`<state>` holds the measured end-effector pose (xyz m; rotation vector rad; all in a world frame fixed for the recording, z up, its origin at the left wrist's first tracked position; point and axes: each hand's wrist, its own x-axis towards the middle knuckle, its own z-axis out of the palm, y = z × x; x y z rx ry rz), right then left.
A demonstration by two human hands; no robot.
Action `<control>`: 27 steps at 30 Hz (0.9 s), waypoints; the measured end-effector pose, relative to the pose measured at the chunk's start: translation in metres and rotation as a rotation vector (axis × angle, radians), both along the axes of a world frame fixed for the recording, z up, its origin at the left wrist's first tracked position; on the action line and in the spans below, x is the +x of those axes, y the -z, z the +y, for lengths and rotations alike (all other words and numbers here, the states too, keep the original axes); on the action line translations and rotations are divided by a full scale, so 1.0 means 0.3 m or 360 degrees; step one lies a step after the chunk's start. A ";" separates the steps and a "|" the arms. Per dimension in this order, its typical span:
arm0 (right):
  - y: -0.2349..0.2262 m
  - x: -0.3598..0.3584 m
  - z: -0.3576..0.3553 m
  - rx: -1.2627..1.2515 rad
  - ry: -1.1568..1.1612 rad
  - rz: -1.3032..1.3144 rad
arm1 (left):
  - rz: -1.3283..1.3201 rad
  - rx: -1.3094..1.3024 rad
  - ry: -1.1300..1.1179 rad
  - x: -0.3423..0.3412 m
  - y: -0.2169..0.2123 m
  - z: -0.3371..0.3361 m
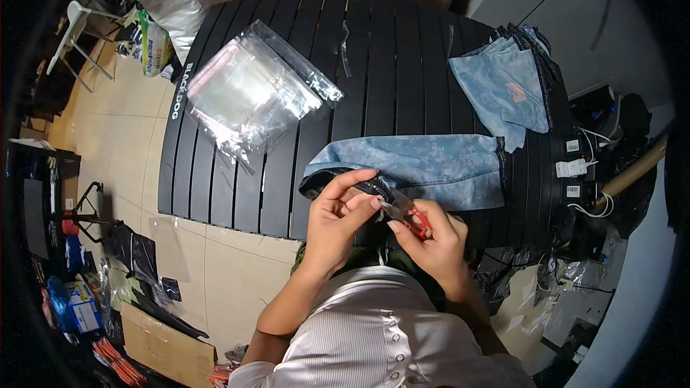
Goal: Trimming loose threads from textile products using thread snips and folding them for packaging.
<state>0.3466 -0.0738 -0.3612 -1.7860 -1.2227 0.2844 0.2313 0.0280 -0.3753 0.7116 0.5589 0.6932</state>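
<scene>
My right hand (440, 246) is curled around the red-handled snips (422, 227), thumb one side and fingers the other, blades angled toward my left hand (332, 221). That one pinches the dark hem (375, 185) of the blue cloth sleeve (449, 162) between thumb and fingertips, I'd say to steady the edge where the blades meet it; whether they touch is too small to tell. The sleeve lies lengthwise before me, its far end flat to my right, so the surface (231, 190) seems to bear most of it. My wrists are over the near edge, which leaves my elbows free. Beyond, bare slats part the sleeve from the clear plastic bags (251, 86) at left; rightward, the folded blue cloths (499, 82) and a white plug (571, 167) limit my reach.
</scene>
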 end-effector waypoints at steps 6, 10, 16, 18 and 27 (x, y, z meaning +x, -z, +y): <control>0.039 0.135 -0.042 0.0020 0.0469 0.0020 | -0.0161 -0.0131 -0.0253 -0.043 0.061 0.049; 0.156 0.442 -0.191 -0.0400 0.1140 -0.0553 | 0.0309 0.0139 -0.0476 -0.126 0.112 0.109; 0.357 0.647 -0.446 -0.0777 0.1559 -0.0795 | 0.0540 0.0173 -0.0337 -0.162 0.115 0.150; 0.392 0.662 -0.463 -0.0662 0.1600 -0.0831 | 0.0432 0.0127 -0.0325 -0.189 0.139 0.169; 0.329 0.592 -0.294 -0.0192 0.0954 0.0113 | 0.2366 0.1972 -0.0426 -0.140 0.181 0.188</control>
